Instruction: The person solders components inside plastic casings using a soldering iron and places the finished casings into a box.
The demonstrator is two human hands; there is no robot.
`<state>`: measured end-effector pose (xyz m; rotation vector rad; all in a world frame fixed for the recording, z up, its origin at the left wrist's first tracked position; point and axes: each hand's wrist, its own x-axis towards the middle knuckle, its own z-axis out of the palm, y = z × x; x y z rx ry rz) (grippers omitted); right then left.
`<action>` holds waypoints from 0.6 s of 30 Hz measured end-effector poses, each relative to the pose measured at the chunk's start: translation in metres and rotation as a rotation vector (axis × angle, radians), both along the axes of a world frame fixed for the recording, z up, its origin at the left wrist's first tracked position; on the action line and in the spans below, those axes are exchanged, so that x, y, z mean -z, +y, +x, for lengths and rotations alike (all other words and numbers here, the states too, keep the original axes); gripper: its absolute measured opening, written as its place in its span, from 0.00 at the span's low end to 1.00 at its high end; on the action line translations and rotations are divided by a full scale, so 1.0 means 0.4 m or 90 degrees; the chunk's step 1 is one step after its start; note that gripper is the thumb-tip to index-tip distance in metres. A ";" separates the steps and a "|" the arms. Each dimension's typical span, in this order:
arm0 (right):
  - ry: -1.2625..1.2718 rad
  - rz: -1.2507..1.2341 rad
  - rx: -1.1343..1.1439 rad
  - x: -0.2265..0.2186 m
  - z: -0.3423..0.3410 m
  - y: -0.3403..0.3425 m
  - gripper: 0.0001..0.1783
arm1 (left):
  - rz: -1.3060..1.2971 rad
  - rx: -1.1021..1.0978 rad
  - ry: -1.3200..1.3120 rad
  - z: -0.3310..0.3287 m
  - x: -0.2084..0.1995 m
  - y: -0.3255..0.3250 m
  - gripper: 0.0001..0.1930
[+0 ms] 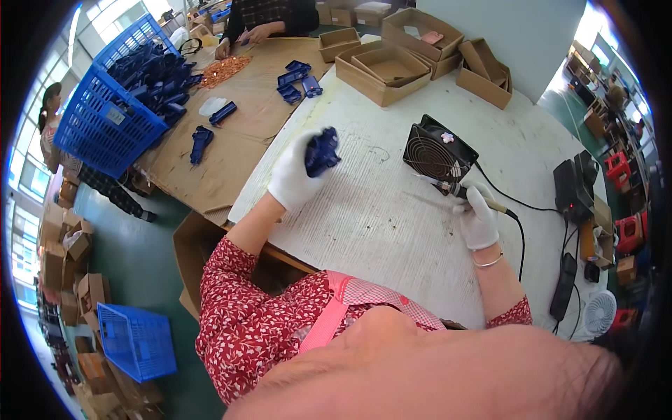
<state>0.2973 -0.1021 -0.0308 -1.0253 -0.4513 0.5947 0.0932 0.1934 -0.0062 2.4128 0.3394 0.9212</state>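
My left hand (pixel 290 179), in a white glove, is closed round a dark blue plastic housing (pixel 323 152) and holds it above the white tabletop. My right hand (pixel 478 222), gloved in white too, grips a soldering iron (pixel 498 206) like a pen, its metal end pointing left. Just beyond that end stands a square black fan (pixel 437 150) with a round grille. More blue plastic housings (pixel 201 144) lie on the brown cardboard to the left, several of them near the table's far part.
A blue crate (pixel 105 129) piled with blue parts stands at the left. Small orange-copper pieces (pixel 224 71) lie near a co-worker's hands (pixel 259 33). Cardboard boxes (pixel 385 73) line the back. A black soldering station (pixel 575 187) with cords and a white fan (pixel 600 311) are at the right.
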 end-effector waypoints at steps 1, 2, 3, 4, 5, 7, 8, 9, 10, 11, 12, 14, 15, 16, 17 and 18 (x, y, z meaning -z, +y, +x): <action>-0.001 -0.006 -0.003 -0.002 0.000 -0.002 0.09 | -0.069 -0.021 -0.033 -0.002 0.009 0.024 0.28; -0.003 -0.006 -0.006 0.002 0.002 -0.003 0.09 | -0.043 -0.042 -0.071 -0.007 0.016 0.047 0.30; -0.002 -0.002 0.002 0.010 0.006 -0.003 0.09 | -0.129 -0.053 -0.121 -0.006 0.011 0.051 0.32; -0.001 0.002 0.010 0.014 0.007 -0.002 0.09 | -0.173 -0.082 -0.134 -0.006 0.008 0.050 0.33; -0.002 0.001 0.007 0.013 0.006 -0.003 0.09 | -0.217 -0.112 -0.147 -0.005 0.003 0.048 0.34; 0.003 -0.006 -0.001 0.004 0.001 -0.002 0.09 | -0.076 -0.158 -0.008 -0.005 0.024 0.071 0.35; 0.003 -0.008 -0.006 0.004 0.002 -0.001 0.09 | -0.177 -0.157 0.029 -0.013 0.032 0.083 0.38; -0.009 -0.012 0.004 0.005 0.002 -0.002 0.09 | -0.179 -0.163 0.030 -0.015 0.034 0.081 0.38; -0.021 -0.016 0.013 0.005 0.001 -0.003 0.09 | -0.176 -0.173 0.032 -0.013 0.035 0.084 0.38; -0.020 -0.019 0.007 0.003 -0.002 -0.005 0.09 | -0.174 -0.184 0.034 -0.014 0.037 0.085 0.38; -0.019 -0.025 0.012 -0.004 -0.004 -0.004 0.09 | -0.162 -0.172 0.018 -0.015 0.042 0.087 0.38; -0.018 -0.033 0.007 -0.005 -0.007 -0.003 0.09 | -0.193 -0.182 0.019 -0.020 0.047 0.090 0.38; -0.012 -0.029 0.006 -0.001 -0.005 -0.003 0.09 | -0.224 -0.187 0.019 -0.027 0.049 0.091 0.38; -0.006 -0.025 0.003 0.003 -0.003 -0.003 0.09 | -0.238 -0.195 0.018 -0.035 0.052 0.094 0.38; -0.006 -0.028 -0.012 0.006 0.002 -0.004 0.09 | -0.241 -0.210 0.016 -0.044 0.053 0.096 0.38; -0.014 -0.022 -0.005 0.009 0.005 -0.003 0.09 | -0.265 -0.204 -0.034 -0.057 0.043 0.091 0.38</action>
